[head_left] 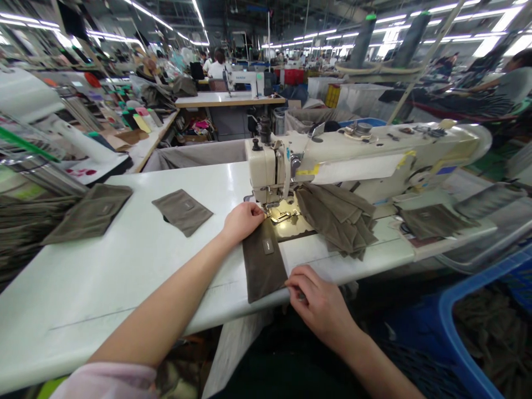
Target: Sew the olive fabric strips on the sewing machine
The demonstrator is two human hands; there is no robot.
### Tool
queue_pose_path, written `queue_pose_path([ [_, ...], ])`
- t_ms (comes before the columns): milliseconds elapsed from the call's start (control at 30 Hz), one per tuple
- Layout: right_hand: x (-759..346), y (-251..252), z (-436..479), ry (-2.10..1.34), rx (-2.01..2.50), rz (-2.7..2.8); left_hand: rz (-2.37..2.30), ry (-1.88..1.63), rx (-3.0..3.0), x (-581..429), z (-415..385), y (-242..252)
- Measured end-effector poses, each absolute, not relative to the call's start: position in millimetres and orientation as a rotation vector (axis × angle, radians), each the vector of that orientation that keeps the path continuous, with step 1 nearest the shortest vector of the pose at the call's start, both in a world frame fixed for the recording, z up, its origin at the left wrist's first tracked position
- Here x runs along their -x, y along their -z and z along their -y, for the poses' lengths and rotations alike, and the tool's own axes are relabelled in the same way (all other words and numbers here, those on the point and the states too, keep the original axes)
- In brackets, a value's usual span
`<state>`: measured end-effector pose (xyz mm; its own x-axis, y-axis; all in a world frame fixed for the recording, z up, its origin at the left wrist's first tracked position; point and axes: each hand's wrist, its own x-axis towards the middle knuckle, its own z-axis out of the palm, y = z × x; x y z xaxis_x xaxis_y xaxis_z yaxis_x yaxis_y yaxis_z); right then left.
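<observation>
A dark olive fabric pouch [262, 271] with a small label lies on the table, its far end under the needle area of a sewing machine [266, 166]. My left hand [245, 220] is at that far end beside the presser foot, fingers pinched together on the cloth's edge. My right hand [318, 299] pinches the pouch's near right corner between thumb and forefinger, close to the table's front edge. To the right of the needle, a bunch of olive fabric pieces [338, 216] leans against the machine.
One flat olive piece [183, 211] lies left of the machine, another [91, 213] farther left near a tall fabric stack [29, 233]. At right are one more piece [434, 220] and a blue basket [446, 316] holding cloth. The white table's [124, 277] front edge runs before me.
</observation>
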<state>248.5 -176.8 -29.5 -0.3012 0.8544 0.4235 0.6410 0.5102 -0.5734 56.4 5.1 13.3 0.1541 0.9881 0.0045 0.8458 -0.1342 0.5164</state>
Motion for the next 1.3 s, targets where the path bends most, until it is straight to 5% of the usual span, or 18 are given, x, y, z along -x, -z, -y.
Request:
queue_pose_path([
  [700, -246, 21, 171, -0.384, 1.270, 2.130, -1.816, -0.296, -2.067, -57, -20, -22],
  [867, -248, 19, 173, -0.363, 1.266, 2.134, -1.897, -0.447, -2.527, -58, 31, -31],
  [1033, -254, 15, 177, -0.327, 1.245, 2.195, -1.088, -0.501, -2.854, -52, 125, -14],
  [1300, -255, 14, 171, -0.332, 1.256, 2.214, -0.894, -0.524, -3.139, -34, 149, 11],
])
